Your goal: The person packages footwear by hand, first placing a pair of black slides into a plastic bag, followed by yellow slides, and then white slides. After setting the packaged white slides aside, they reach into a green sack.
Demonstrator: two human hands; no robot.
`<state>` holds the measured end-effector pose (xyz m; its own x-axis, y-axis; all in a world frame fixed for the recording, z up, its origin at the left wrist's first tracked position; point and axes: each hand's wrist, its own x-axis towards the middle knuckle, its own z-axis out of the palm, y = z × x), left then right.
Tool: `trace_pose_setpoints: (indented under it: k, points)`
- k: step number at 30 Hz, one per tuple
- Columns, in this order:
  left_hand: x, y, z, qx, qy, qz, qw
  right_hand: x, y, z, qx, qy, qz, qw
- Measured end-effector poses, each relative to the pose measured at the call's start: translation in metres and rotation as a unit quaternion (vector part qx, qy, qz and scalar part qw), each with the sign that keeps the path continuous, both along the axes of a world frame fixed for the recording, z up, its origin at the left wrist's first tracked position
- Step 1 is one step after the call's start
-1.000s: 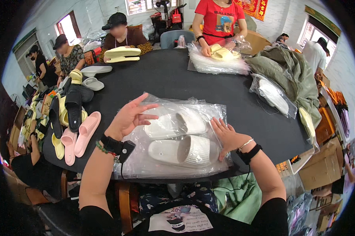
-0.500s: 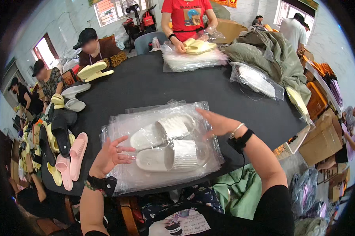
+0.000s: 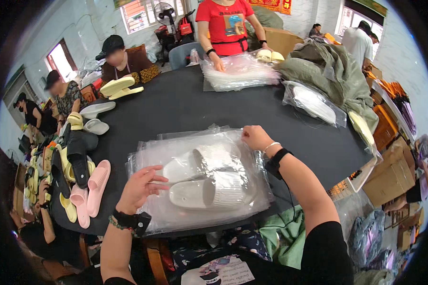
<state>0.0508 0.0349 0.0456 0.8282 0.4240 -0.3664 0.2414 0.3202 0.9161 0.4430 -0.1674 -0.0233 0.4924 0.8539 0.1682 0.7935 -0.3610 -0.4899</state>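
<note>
1. Right grip [image 3: 259, 138] looks closed, its fingertips seemingly pinching the far right corner of a clear bag [image 3: 251, 166]; my left grip [image 3: 140, 187] is loosely open with nothing held, over the bag's left side, and I cannot tell whether its fingertips touch down.
2. Beneath, I have the dark bench [image 3: 152, 107], with a stack of clear bags [image 3: 150, 216] along its near edge.
3. Under the top film I see the white slippers [image 3: 200, 194], left and near of my right grip.
4. Their long axes run left to right, the far slipper [image 3: 178, 170] slanting away rightward.
5. Heels [image 3: 178, 194] lie nearer my left grip; straps [image 3: 229, 190], nearer my right.
</note>
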Motion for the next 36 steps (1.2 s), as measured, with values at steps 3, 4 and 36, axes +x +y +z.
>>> trace_pose_setpoints:
  k: [3,4,36]
  points:
    - [-0.01,0.001,0.013,0.035,-0.022,0.033,0.999,0.006,0.005,0.002,0.059,0.023,-0.031,0.998]
    - [-0.009,-0.001,0.014,0.032,-0.021,0.03,0.999,0.007,0.004,0.004,0.08,0.047,-0.036,0.995]
    - [0.021,0.032,-0.018,0.683,-0.051,-0.315,0.657,-0.059,-0.06,0.023,-0.336,-0.033,0.19,0.922]
